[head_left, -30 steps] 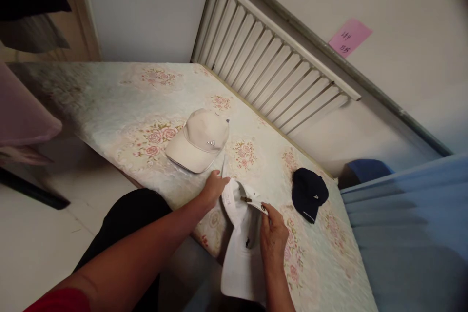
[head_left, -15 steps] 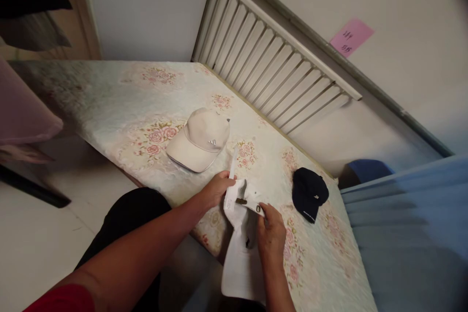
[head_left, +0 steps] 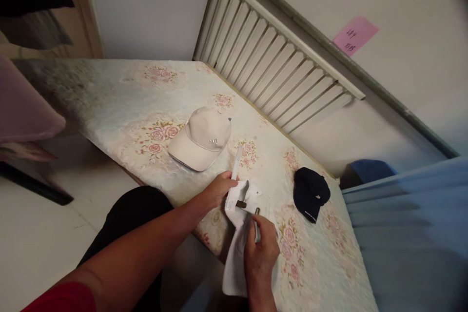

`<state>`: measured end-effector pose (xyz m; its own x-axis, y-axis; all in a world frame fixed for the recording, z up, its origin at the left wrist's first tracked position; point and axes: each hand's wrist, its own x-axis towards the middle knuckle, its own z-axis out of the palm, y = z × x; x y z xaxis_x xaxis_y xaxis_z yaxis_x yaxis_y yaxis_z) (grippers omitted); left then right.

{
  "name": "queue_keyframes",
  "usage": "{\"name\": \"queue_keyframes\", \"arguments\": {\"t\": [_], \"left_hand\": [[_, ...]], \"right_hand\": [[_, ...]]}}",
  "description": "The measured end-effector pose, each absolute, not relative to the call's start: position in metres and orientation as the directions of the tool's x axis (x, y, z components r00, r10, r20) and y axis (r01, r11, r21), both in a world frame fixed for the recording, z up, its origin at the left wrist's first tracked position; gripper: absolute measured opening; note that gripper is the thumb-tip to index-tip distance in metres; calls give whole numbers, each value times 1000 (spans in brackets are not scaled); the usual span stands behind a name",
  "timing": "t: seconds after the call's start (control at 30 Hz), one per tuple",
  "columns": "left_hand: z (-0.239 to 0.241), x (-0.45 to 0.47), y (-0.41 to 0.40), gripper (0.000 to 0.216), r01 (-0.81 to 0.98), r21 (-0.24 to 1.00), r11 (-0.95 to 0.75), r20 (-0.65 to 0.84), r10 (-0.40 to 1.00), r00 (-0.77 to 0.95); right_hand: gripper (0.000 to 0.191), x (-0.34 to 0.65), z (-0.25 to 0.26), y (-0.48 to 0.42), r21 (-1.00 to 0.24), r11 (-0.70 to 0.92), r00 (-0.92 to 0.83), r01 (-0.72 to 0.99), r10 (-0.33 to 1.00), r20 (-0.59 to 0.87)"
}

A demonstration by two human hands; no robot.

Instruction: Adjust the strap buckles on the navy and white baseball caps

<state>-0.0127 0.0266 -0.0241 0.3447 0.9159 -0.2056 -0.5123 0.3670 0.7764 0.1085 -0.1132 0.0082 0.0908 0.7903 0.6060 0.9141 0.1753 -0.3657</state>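
Note:
A white cap point(head_left: 237, 253) hangs over the near edge of a floral-covered table point(head_left: 120, 102), its back facing up. My left hand point(head_left: 218, 189) pinches the cap's white back strap, whose loose end sticks up. My right hand point(head_left: 260, 248) grips the cap's other side by the small metal buckle. A beige cap point(head_left: 201, 137) lies on the table just beyond my left hand. A dark navy cap point(head_left: 310, 192) lies to the right of both hands.
A white radiator point(head_left: 278, 68) runs along the wall behind the table. A pink note point(head_left: 355, 35) is stuck on the wall. A blue fabric surface point(head_left: 409, 234) fills the right side. My dark-clad knee point(head_left: 127, 224) is under the table's near edge.
My right hand slid down and turned over the cap, folding its side inward. My left hand lifted the strap end upward. The two other caps stayed put.

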Motion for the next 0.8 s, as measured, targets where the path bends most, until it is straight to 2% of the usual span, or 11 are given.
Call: {"name": "queue_keyframes", "arguments": {"t": [0.1,0.2,0.33,0.57,0.8], "left_hand": [[-24,-13,26,28,-515,775,367,-200,914,352],[-26,-13,27,29,-518,772,368,-196,914,356],[-29,-11,27,30,-514,772,374,-198,910,365],[-24,-11,24,25,-489,794,361,-179,908,380],[-13,-14,20,21,-438,844,311,-141,915,377]], "right_hand": [[21,107,1,-117,-479,105,172,871,850,499],[25,109,-7,-113,-617,14,242,787,913,329],[32,116,-12,-99,-821,-193,400,537,915,46],[26,118,-19,-81,-935,-281,397,216,900,-179],[25,107,-7,-72,-967,-203,355,-155,902,-246]]}}
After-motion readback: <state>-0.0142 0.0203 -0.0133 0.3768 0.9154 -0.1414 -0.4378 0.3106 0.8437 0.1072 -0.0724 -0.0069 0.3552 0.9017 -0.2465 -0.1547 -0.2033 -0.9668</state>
